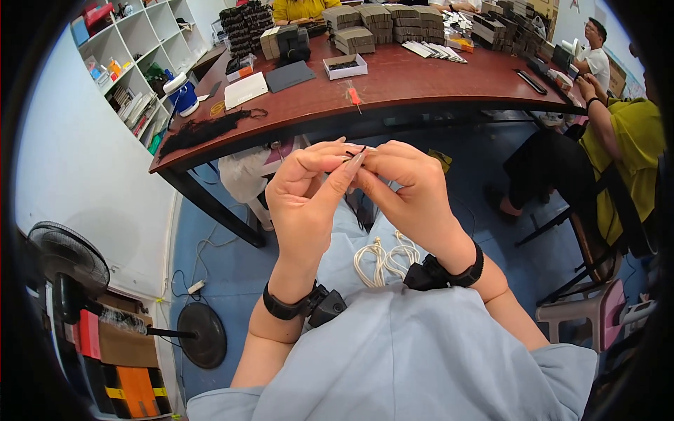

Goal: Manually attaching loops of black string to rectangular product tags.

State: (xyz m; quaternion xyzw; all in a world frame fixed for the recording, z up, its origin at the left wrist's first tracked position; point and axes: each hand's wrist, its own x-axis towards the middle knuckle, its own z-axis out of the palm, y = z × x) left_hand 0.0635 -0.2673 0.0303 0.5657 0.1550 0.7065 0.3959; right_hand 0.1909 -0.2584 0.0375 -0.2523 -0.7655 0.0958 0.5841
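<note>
My left hand [303,193] and my right hand [411,186] meet in front of my body, short of the table's near edge. Both are closed, thumbs and fingertips pinched together around a thin black strand [356,153]. Only short dark bits of it show between the fingertips; the rest is hidden, and whether it is a cord or a band is too small to tell. On the table beyond lie a small tool with an orange-red handle [354,97] and a white open box [347,73] holding small black pieces. A pile of black strands [203,133] lies at the table's left end.
The dark red table [435,84] spans ahead, with stacks of grey-brown cards [351,41] at its far side. A white sheet [246,90] and blue jug [182,96] stand left. A fan [69,259] is at lower left. A seated person [625,161] is at right.
</note>
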